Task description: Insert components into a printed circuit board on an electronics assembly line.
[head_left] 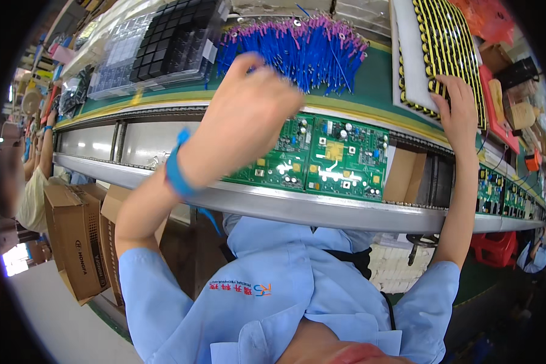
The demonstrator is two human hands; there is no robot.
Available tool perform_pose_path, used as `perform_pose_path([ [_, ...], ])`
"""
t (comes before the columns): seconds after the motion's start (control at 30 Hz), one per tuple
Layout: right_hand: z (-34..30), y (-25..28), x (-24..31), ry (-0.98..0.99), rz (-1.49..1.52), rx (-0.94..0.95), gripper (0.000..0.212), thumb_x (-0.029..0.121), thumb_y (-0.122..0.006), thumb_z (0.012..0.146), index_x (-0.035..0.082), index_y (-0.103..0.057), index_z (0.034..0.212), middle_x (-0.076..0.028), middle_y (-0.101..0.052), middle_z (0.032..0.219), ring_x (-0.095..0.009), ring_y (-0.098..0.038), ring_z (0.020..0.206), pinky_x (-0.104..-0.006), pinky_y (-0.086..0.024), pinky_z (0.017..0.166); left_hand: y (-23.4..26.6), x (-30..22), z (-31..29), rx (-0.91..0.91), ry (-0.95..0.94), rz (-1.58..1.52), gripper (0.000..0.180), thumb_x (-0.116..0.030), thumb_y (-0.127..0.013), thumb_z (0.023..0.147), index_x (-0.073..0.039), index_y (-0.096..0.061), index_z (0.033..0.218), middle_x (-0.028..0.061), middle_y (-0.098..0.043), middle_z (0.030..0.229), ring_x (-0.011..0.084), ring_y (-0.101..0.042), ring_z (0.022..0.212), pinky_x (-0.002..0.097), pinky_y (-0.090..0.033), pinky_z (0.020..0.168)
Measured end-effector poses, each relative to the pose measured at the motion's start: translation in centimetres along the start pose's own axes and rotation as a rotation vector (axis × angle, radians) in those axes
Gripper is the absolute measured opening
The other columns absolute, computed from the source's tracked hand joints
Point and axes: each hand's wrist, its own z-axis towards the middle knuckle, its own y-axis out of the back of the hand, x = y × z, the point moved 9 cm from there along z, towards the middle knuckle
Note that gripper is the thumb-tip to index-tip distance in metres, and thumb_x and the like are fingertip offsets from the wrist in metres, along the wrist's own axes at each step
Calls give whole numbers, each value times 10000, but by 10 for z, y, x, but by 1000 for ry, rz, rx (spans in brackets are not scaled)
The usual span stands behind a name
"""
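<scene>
My left hand (252,112), a blue strap (177,164) round its wrist, is curled over the near left side of a heap of blue wires with pink ends (321,57). Its fingertips are turned away, so whatever they hold is hidden. Below it, green circuit boards (349,159) lie side by side on the metal rail track (346,212); the hand and forearm cover part of the left one. My right hand (460,109) reaches into rows of yellow-and-black parts (452,39) on white foam (408,57), thumb and fingers closed about one at the near edge.
Stacked clear trays with black blocks (170,45) stand at the far left. A red tray (497,112) with tools lies right of the foam. More populated boards (509,197) sit along the track at right. Cardboard boxes (73,239) stand on the left, near other people's arms.
</scene>
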Motion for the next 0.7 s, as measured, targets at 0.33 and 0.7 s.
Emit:
perform_pose_path([
  [0.33,-19,-11,9,-470,1019,5,298,72,-656,906,7,-567,1183,-39,-601,1053,-118,-603,938,-251,-514,738,-72,8,84,-33,-681,503,157,-168,-543,838,-124,-689,874,25,-661,982,191,-583,1093,395,-385,1017],
  [0.7,-33,-35,96,-374,702,475,305,88,-690,819,44,-596,1106,-105,-582,961,-273,-603,857,-335,-487,674,-52,33,85,-250,-620,-131,133,-77,-611,779,-61,-642,907,93,-668,1001,267,-633,993,374,-498,890],
])
